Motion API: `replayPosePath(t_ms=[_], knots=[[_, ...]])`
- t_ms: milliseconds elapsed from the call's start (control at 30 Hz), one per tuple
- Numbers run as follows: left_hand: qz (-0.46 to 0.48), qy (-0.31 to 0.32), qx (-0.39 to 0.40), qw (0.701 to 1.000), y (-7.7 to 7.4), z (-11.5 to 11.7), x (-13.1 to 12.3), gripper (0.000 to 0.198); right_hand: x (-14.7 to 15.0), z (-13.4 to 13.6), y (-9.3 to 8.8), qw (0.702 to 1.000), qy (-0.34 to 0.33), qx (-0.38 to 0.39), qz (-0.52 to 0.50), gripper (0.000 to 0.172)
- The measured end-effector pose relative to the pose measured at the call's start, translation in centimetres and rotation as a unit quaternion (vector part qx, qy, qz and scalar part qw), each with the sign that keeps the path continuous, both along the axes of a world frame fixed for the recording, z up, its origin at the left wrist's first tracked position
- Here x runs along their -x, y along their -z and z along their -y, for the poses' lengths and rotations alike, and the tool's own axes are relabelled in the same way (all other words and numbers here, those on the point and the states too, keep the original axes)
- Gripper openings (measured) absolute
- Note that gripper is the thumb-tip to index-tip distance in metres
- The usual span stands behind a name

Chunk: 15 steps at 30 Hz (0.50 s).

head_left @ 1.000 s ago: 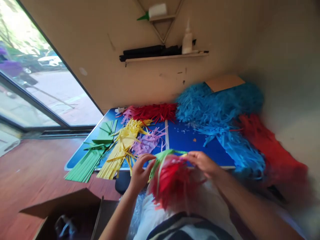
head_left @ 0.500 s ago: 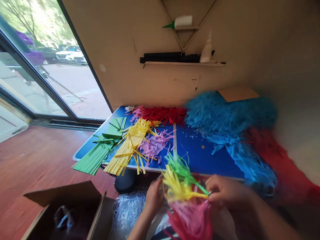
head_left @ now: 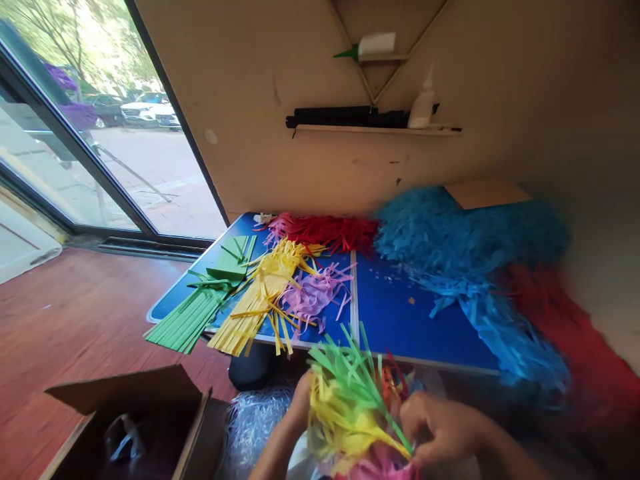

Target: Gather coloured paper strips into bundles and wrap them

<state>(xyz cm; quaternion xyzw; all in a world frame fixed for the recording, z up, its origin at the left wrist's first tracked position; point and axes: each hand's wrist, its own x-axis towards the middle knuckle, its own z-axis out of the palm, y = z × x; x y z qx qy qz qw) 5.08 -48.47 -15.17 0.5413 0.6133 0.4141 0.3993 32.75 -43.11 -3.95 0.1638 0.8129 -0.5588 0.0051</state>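
Note:
In front of my body is a bunch of paper streamers (head_left: 345,400) in green, yellow and pink, with some red behind. My right hand (head_left: 440,427) is closed on the gathered end, where the green and yellow strips narrow together. On the other side my left hand (head_left: 301,393) is up against the yellow and green strips, its fingers hidden behind them. Just beyond, on the blue table (head_left: 395,320), lie cut green strips (head_left: 190,320), yellow strips (head_left: 255,300) and a small heap of lilac strips (head_left: 315,291).
Red streamers (head_left: 325,230) lie along the table's back edge. A large blue streamer heap (head_left: 450,233) fills the right side, with a cardboard piece (head_left: 485,192) on top. An open cardboard box (head_left: 125,393) stands at lower left, beside clear shredded strips (head_left: 257,427).
The streamer bunch has swung up and left, its green and yellow strips fanning out. They now cover my left hand's fingers. My right hand has lowered slightly, keeping hold of the end.

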Motion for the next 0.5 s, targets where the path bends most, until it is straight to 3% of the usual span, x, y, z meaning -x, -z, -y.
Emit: replayPosePath(t_ms=[133, 233, 300, 367, 433, 500], knots=[[-0.007, 0.094, 0.04, 0.995, -1.4, 4.4, 3.0, 0.024, 2.4, 1.4, -0.3, 0.998, -0.048, -0.046, 0.004, 0.033], [-0.053, 0.12, 0.058, 0.99, -2.3, 5.7, 5.7, 0.015, 5.7, 2.4, -0.7, 0.989, -0.117, -0.086, 0.013, 0.021], [-0.101, 0.086, 0.056, 0.99, -2.7, 5.4, 7.7, 0.007, 7.1, 2.4, -0.9, 0.988, -0.134, -0.079, 0.026, 0.016], [-0.152, 0.022, 0.049, 0.987, -2.7, 4.4, 9.4, 0.021, 7.4, 2.2, -1.0, 0.989, -0.133, -0.058, 0.03, 0.013], [-0.19, -0.027, 0.044, 0.98, -2.3, 3.1, 10.3, 0.029, 6.6, 2.0, -0.9, 0.989, -0.136, -0.048, 0.021, 0.011], [-0.21, -0.039, 0.04, 0.976, -1.6, 1.7, 10.0, 0.032, 5.0, 1.9, -1.2, 0.992, -0.114, -0.057, 0.014, 0.011]])
